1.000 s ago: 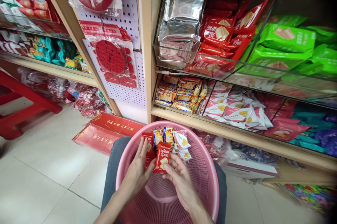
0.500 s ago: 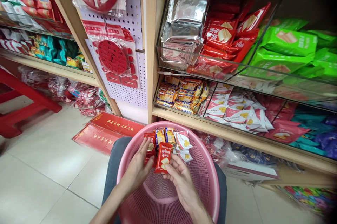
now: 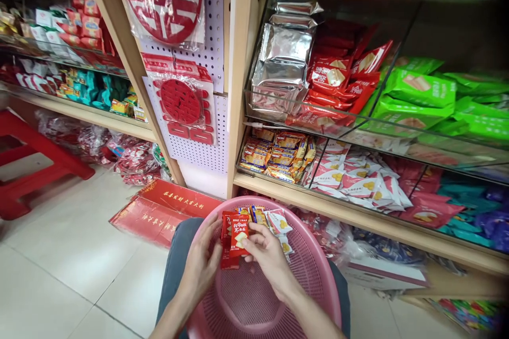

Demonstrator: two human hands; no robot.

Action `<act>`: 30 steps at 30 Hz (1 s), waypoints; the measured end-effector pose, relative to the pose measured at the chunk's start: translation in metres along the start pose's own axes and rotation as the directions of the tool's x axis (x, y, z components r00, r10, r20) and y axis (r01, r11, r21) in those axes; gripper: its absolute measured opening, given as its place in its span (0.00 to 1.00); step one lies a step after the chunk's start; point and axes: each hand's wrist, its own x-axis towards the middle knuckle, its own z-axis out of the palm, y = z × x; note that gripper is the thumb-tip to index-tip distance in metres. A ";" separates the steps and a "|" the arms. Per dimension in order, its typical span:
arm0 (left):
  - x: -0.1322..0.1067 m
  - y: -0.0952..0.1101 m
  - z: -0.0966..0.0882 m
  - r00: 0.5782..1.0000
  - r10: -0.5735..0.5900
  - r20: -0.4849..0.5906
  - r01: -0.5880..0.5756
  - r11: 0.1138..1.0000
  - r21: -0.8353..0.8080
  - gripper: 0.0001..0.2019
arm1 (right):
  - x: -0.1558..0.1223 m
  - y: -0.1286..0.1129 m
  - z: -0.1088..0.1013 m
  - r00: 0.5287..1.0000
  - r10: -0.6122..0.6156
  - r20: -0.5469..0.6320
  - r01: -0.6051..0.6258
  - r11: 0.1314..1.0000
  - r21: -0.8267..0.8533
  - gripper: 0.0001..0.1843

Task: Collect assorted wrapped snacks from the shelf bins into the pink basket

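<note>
A pink mesh basket [image 3: 334, 288] rests on my lap. My right hand [image 3: 267, 257] pinches a red snack packet [image 3: 240, 232] with white lettering, held upright over the basket. Behind and below it are more red packets [image 3: 229, 262], partly covered by the held one. My left hand [image 3: 202, 254] is at the left inside of the basket, fingers stretched out beside the red packets; whether it touches them I cannot tell. Yellow-and-blue packets [image 3: 259, 216] and white-and-pink packets [image 3: 279, 220] line the basket's far side, partly hidden by the hand and the held packet.
Ahead on the right, clear shelf bins hold silver packs [image 3: 284, 44], red packs [image 3: 330, 74] and green packs [image 3: 419, 89]. Red paper decorations [image 3: 181, 103] hang on a pegboard. On the floor lie red cardboard pieces [image 3: 159, 211]; a red stool [image 3: 43, 158] stands left.
The right hand has moved the held red packet left, over the other red packets. The left hand's fingers have drawn back from them. The view has tilted up slightly.
</note>
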 end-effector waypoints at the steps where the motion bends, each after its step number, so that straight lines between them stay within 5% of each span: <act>1: -0.001 0.000 0.000 1.000 0.006 -0.005 -0.006 1.000 0.009 0.20 | 0.003 -0.001 0.002 1.000 0.003 -0.007 -0.003 1.000 -0.011 0.29; 20: -0.029 -0.023 0.012 0.995 0.087 0.047 -0.094 0.982 0.161 0.21 | 0.043 0.024 0.018 0.997 -0.070 0.016 0.072 0.982 -0.175 0.29; 30: -0.031 -0.027 0.019 0.984 0.174 0.034 -0.176 0.949 0.260 0.22 | 0.032 0.003 0.027 0.964 -0.261 0.051 0.252 0.837 -0.486 0.11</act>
